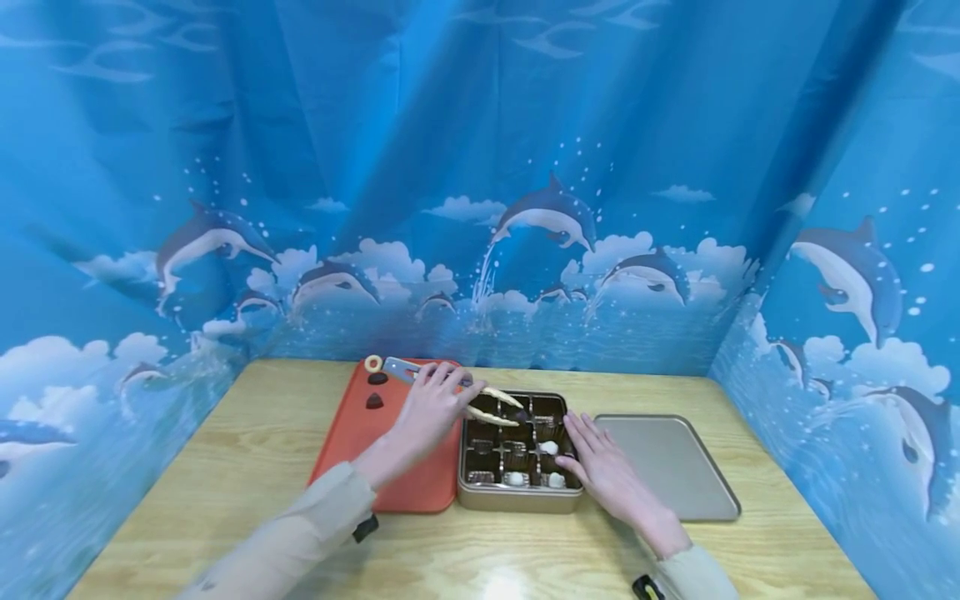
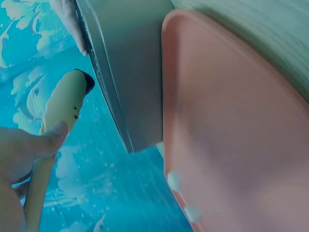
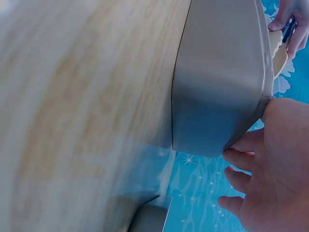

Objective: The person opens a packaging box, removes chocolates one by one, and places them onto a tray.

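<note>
Grips tongs (image 1: 504, 397) over tin (image 1: 520, 500) in curled left fingers (image 1: 453, 380); rests spread right fingers (image 1: 579, 432) against it; shows compartments (image 1: 517, 454) only in head view.

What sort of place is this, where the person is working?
Probably a small curtained booth arranged for a tabletop activity, though the room beyond is hidden. A dolphin-print curtain hangs behind and beside a wood-grain table, which holds a divided tin.
</note>
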A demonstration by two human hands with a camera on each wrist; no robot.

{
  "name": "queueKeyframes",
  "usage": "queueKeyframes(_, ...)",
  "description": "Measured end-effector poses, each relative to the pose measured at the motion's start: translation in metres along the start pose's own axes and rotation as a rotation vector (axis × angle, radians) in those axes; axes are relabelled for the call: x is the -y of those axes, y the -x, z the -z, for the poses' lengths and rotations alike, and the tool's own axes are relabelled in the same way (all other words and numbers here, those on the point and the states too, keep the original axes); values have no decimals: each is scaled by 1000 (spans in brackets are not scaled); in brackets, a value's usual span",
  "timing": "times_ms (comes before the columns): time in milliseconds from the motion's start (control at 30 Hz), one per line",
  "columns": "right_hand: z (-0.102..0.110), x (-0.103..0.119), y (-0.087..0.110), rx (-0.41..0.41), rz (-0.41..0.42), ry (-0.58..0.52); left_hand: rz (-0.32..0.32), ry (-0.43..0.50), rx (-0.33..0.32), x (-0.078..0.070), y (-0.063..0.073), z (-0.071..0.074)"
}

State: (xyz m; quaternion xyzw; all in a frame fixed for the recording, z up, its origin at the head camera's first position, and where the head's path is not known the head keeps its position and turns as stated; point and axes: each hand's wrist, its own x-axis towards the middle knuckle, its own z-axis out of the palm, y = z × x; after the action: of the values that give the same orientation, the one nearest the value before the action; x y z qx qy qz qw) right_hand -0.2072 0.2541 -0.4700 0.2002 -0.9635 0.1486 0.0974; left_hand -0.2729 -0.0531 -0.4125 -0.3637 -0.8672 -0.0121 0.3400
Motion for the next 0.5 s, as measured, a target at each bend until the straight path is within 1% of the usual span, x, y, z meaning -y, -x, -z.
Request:
queueKeyframes(67, -1, 0, 0, -1, -2, -3, 26, 5, -4, 5, 2, 2)
queueKeyframes(167, -2, -1, 0, -8, 1, -3, 63, -12, -17, 16, 6, 6)
queueKeyframes(367, -2, -2, 0, -11, 4, 3, 133, -50, -82, 44, 19, 18)
queueKeyframes(433, -2, -2, 0, -9, 5, 5, 162, -63, -81, 54, 26, 22)
queueKeyframes(500, -1, -2, 0, -11, 6, 7, 190, -92, -57, 64, 32, 26)
